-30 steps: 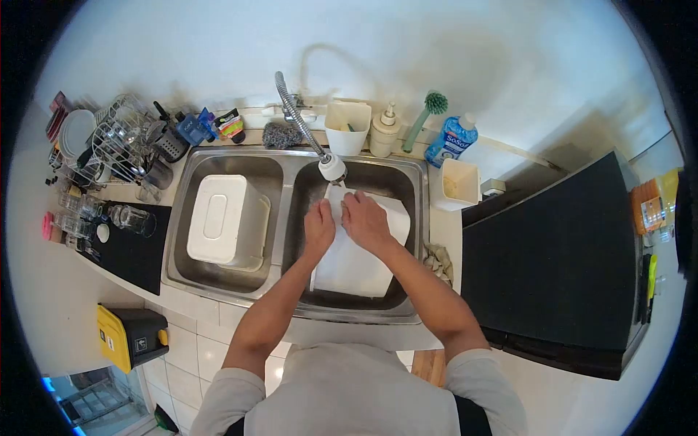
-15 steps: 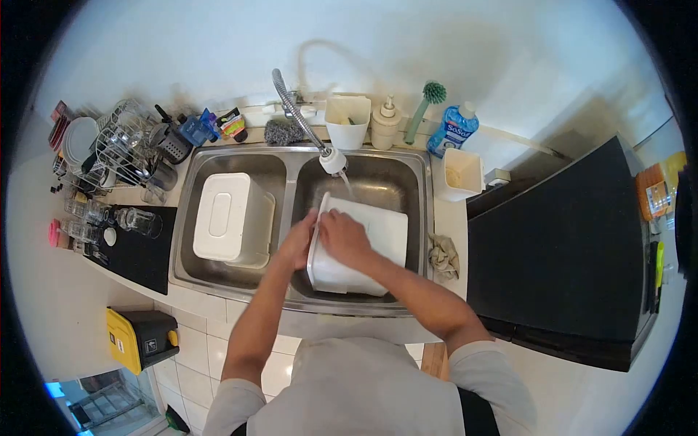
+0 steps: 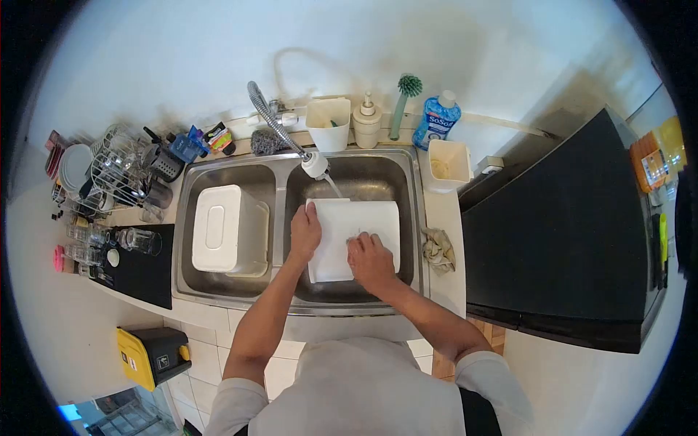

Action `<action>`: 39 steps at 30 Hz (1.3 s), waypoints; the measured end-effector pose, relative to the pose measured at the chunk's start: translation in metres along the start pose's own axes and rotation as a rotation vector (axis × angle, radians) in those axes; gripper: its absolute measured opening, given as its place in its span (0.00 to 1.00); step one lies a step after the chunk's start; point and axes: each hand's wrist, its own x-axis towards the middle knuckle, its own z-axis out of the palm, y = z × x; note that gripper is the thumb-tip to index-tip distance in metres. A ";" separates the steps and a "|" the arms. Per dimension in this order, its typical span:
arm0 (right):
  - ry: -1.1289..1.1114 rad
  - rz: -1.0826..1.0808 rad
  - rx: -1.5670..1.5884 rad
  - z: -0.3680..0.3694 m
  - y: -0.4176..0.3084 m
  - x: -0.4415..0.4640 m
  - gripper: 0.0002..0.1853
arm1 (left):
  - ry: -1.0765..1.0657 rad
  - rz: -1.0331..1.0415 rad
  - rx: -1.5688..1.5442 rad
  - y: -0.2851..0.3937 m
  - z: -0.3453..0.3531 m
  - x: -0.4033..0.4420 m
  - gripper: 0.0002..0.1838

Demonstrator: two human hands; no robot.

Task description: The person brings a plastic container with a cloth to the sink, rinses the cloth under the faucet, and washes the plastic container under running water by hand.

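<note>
A white plastic container [image 3: 371, 218] lies in the right sink basin, under the faucet head [image 3: 315, 166], from which water runs. My left hand [image 3: 305, 231] grips the container's left edge near its upper corner, fingers closed. Bent fingers of my right hand [image 3: 371, 260] press on the container's upper face, closed round something small and greyish that I cannot make out. In the left basin rests another white container [image 3: 251, 232] with a white lid [image 3: 214, 228].
Behind the sink stand a white holder [image 3: 327, 125], a soap dispenser [image 3: 366, 123], a green brush [image 3: 404, 102] and a blue bottle [image 3: 438, 120]. A crumpled cloth [image 3: 439, 251] lies right of the basin. The dish rack [image 3: 116, 171] is at the left.
The container has turned in the basin so its side lies straighter. My right hand has moved from its upper left edge down onto its face. The left hand stays at the left edge.
</note>
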 end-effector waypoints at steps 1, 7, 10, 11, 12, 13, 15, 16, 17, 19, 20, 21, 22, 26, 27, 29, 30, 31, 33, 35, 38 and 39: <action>0.062 0.066 -0.012 0.000 0.006 0.005 0.08 | 0.017 0.033 -0.011 0.005 -0.003 -0.003 0.24; 0.141 0.297 -0.013 -0.003 0.043 0.062 0.05 | 0.146 0.176 -0.024 0.011 -0.011 -0.032 0.21; -0.208 0.343 0.108 0.008 0.045 0.069 0.08 | 0.076 0.214 0.068 -0.009 -0.020 -0.053 0.21; -0.330 0.357 0.150 0.016 0.046 0.069 0.09 | 0.037 0.211 0.089 -0.016 -0.024 -0.060 0.23; -0.405 0.434 0.133 0.025 0.063 0.071 0.13 | 0.000 0.209 0.106 -0.023 -0.026 -0.066 0.25; -0.380 0.439 0.159 0.042 0.071 0.074 0.13 | 0.010 0.223 0.076 -0.030 -0.027 -0.071 0.22; -0.325 0.445 0.204 0.067 0.084 0.080 0.13 | 0.037 0.257 0.009 -0.040 -0.026 -0.074 0.19; -0.286 0.415 0.268 0.073 0.068 0.085 0.12 | 0.033 0.261 0.044 -0.044 -0.027 -0.076 0.19; -0.222 0.269 0.309 0.073 0.049 0.085 0.10 | 0.028 0.268 0.080 -0.048 -0.029 -0.078 0.19; -0.175 0.049 0.413 0.066 0.026 0.092 0.09 | 0.020 0.285 0.103 -0.054 -0.030 -0.075 0.19; -0.145 0.077 0.350 0.080 0.038 0.097 0.08 | 0.015 0.282 0.088 -0.059 -0.030 -0.079 0.19; -0.118 0.105 0.287 0.102 0.059 0.106 0.08 | 0.010 0.278 0.072 -0.063 -0.030 -0.082 0.19; -0.092 0.130 0.222 0.105 0.066 0.113 0.08 | 0.030 0.274 0.092 -0.063 -0.029 -0.083 0.19; -0.157 0.157 0.225 0.114 0.048 0.108 0.09 | 0.109 0.208 0.088 -0.066 -0.027 -0.081 0.21; -0.185 0.007 0.387 0.111 0.037 0.100 0.10 | 0.126 0.176 0.069 -0.068 -0.027 -0.081 0.22; -0.300 -0.020 0.424 0.078 0.020 0.101 0.10 | 0.151 0.177 0.062 -0.064 -0.031 -0.082 0.22; -0.282 0.019 0.375 0.085 0.029 0.101 0.11 | 0.155 0.170 0.072 -0.068 -0.031 -0.083 0.23; -0.262 0.057 0.324 0.094 0.046 0.107 0.12 | 0.159 0.165 0.079 -0.071 -0.031 -0.083 0.23; -0.286 0.125 0.251 0.096 0.064 0.109 0.13 | 0.173 0.167 0.089 -0.072 -0.030 -0.078 0.23; -0.378 0.181 0.215 0.080 0.066 0.113 0.14 | 0.211 0.200 0.108 -0.063 -0.030 -0.070 0.23; -0.506 0.032 0.322 0.059 0.039 0.096 0.16 | 0.245 0.257 0.156 -0.054 -0.031 -0.059 0.23; -0.551 0.008 0.313 0.049 0.037 0.093 0.16 | 0.233 0.259 0.167 -0.056 -0.033 -0.055 0.23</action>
